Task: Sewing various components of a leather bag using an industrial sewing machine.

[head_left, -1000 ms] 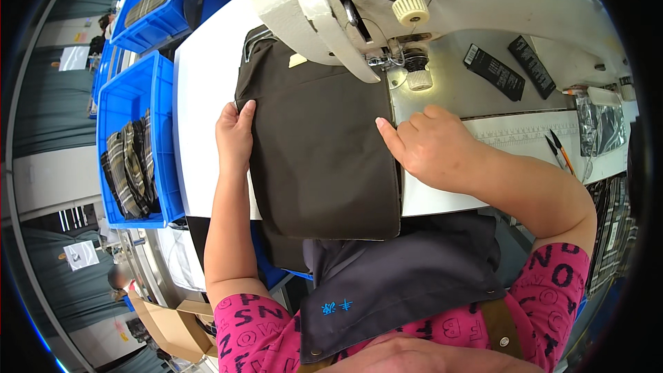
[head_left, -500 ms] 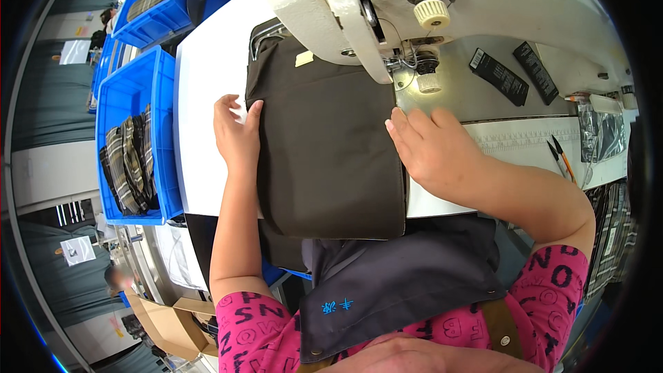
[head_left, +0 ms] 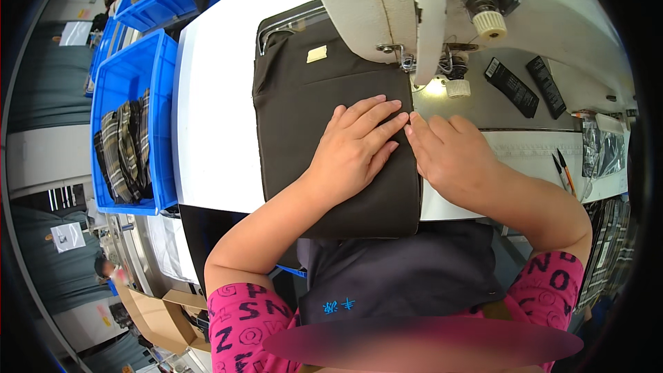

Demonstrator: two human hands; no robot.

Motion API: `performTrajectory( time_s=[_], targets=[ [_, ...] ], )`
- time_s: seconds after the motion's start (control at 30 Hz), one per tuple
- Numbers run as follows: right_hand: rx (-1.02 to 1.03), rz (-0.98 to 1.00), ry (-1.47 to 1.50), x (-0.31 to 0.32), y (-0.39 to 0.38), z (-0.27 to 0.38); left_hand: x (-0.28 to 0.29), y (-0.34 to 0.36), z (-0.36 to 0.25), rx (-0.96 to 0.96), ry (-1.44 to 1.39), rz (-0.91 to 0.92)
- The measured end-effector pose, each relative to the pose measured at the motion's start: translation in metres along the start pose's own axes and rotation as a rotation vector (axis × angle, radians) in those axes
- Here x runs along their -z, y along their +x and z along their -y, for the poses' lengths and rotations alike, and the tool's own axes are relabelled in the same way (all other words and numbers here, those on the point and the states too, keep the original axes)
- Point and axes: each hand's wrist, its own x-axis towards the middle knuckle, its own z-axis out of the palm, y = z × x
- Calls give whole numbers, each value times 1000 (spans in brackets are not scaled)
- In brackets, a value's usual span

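Observation:
A dark brown fabric piece (head_left: 293,124) lies on the white sewing table, its right edge running up to the presser foot (head_left: 409,63) of a sewing machine (head_left: 376,7). Along its top left is a metal zipper (head_left: 293,24), and a small pale yellow sticker (head_left: 316,54) sits below that. My left hand (head_left: 362,141) rests flat on the fabric near its right edge, fingers stretched out. Beside it, my right hand (head_left: 449,155) has its fingers bent and closed at that same edge; the thumb is hidden. The fingertips of both hands nearly meet there.
Blue bins (head_left: 135,121) with plaid fabric stand left of the table. Right of the needle lie two black printed tags (head_left: 511,86), a clear ruler (head_left: 532,144), a pen (head_left: 566,171) and a plastic bag (head_left: 604,148). An open cardboard box (head_left: 155,318) is at lower left.
My left hand has moved from the fabric's left edge across to its right side and now lies flat. My right hand stays at the right edge. The view has shifted a little.

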Motion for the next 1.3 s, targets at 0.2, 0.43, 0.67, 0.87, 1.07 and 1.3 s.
performTrajectory(
  time_s=[0.2, 0.43, 0.67, 0.87, 1.07, 1.3],
  targets=[
    [-92, -54, 5, -5, 5, -1, 1, 9, 11, -11, -11, -12],
    [-227, -15, 128, -14, 8, -13, 2, 29, 29, -8, -68, -24],
    [-285, 14, 114, -16, 12, -21, 1, 43, 46, -40, -50, -79],
    [-320, 58, 126, -17, 10, -19, 1, 43, 43, -71, -8, -48],
    [-258, 50, 184, -12, 3, -20, -7, 34, 39, -124, 79, -90],
    [-224, 40, 302, 13, -42, 31, 5, -33, -34, -5, 35, 164]
  ],
)
